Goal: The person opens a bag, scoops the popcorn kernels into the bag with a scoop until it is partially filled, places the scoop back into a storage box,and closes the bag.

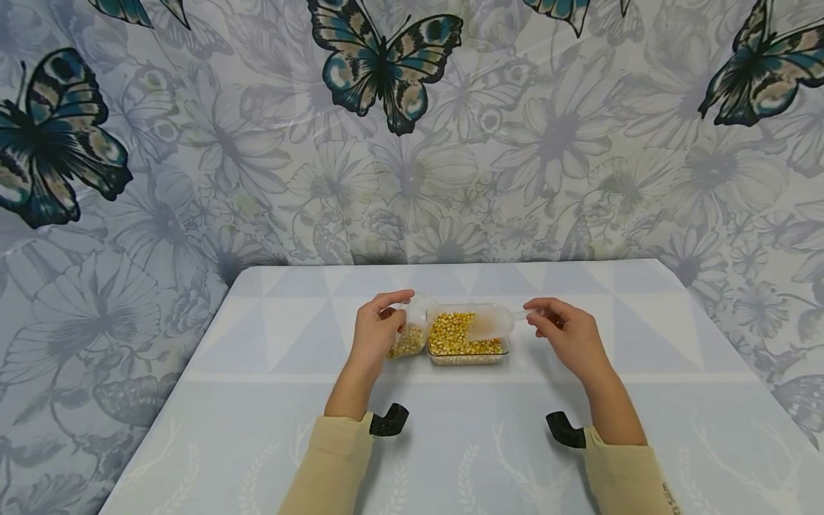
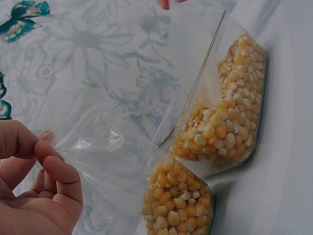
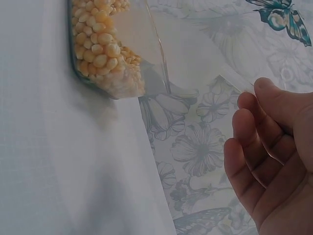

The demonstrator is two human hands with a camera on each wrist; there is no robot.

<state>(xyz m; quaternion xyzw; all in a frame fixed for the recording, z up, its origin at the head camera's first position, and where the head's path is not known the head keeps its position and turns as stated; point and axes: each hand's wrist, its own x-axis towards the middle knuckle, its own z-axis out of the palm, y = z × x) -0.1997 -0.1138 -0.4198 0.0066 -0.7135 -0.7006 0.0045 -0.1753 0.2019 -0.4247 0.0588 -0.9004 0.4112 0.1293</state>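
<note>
Translucent white plastic scoop (image 1: 491, 322) is held mid-frame (head view), its thin handle pinched btwn thumb & index of the R hand (image 1: 568, 335). Its bowl is set over the right part of a rect. clear glass container (image 1: 468, 360) filled w/ yellow corn kernels (image 1: 449, 330). Just left, a clear plastic bag (image 1: 413, 330), part-filled w/ same, is pinched near its top by the L hand (image 1: 375, 327). Both are supported by a pale blue-&-white patterned table (image 1: 476, 422), lower frame; grey floral backdrop (image 1: 412, 186) w/ teal butterflies is seen above.

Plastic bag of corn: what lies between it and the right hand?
A glass container with corn kernels, plus a translucent scoop; the head view shows both.
</note>
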